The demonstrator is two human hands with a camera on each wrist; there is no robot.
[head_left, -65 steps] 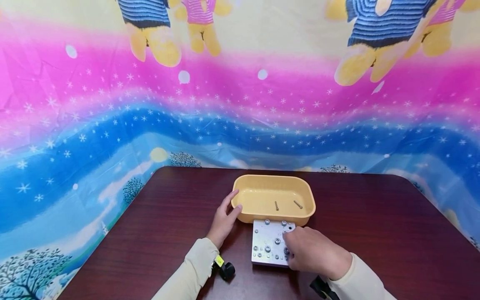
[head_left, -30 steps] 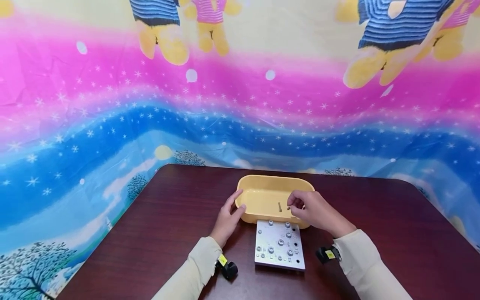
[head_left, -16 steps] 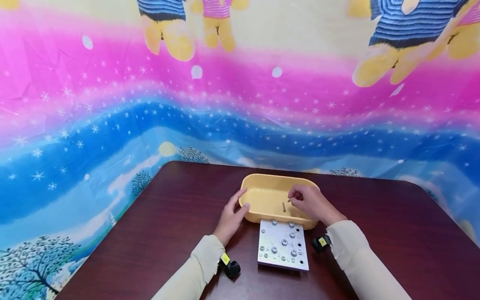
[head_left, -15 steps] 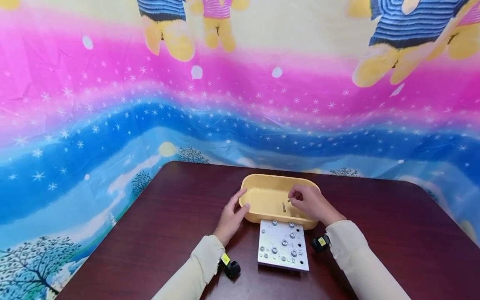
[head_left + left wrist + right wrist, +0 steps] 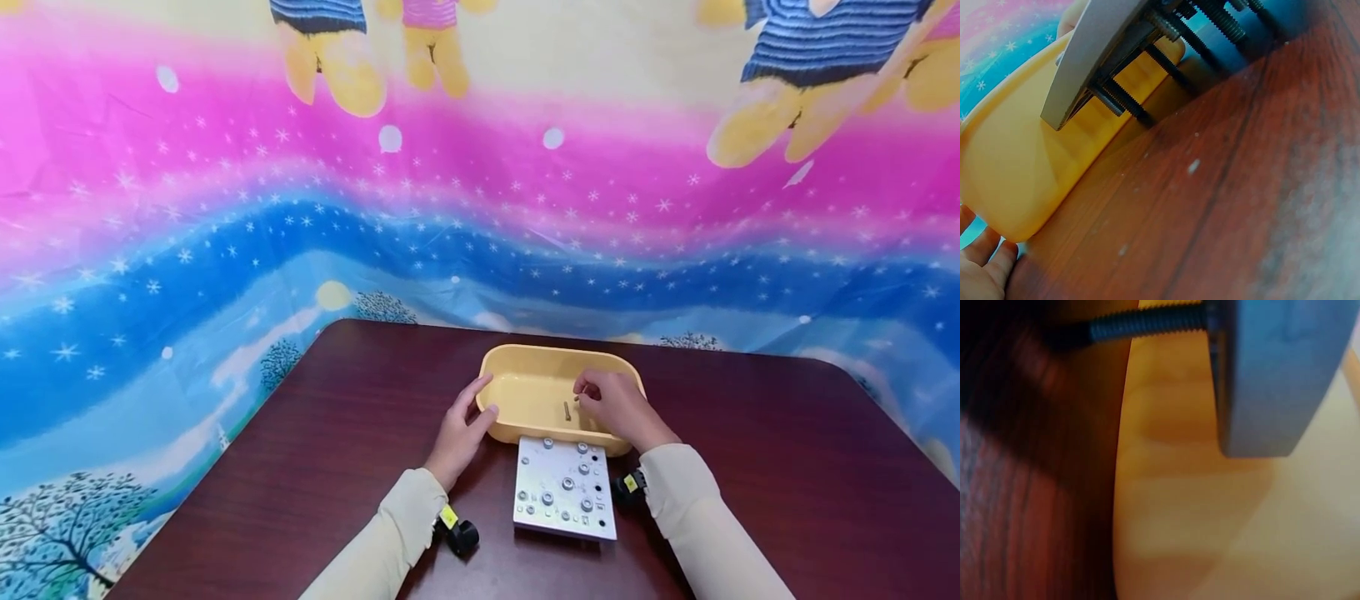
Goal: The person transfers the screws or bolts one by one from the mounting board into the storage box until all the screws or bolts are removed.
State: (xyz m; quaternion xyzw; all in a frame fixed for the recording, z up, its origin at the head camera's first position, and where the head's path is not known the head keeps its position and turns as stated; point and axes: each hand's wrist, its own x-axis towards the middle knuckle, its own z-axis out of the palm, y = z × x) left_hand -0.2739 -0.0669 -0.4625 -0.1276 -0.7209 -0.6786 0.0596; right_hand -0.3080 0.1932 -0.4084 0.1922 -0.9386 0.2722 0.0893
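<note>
My left hand (image 5: 459,433) rests against the left end of a yellow plastic bin (image 5: 517,432), its thumb and fingers spread and fairly straight along the rim. Over the bin's right part, my right hand (image 5: 617,406) pinches a small bolt (image 5: 577,398), most of which the fingertips hide. Another bolt (image 5: 567,411) lies on the bin floor just left of those fingertips. In front of the bin is a metal plate (image 5: 551,475) with several socket-head bolts set in it and open holes along its right side. Threaded shanks (image 5: 1124,100) stick out beneath the plate in the left wrist view.
The dark wood table (image 5: 360,417) reaches back to a printed cloth (image 5: 480,233) hanging behind it. Wrist cameras sit on both arms, the right one (image 5: 628,486) close beside the plate's right edge.
My right hand has moved from the plate into the bin and picked up the right-hand bolt. Over the last half second it stays there, shifting slightly. My left hand keeps its place.
</note>
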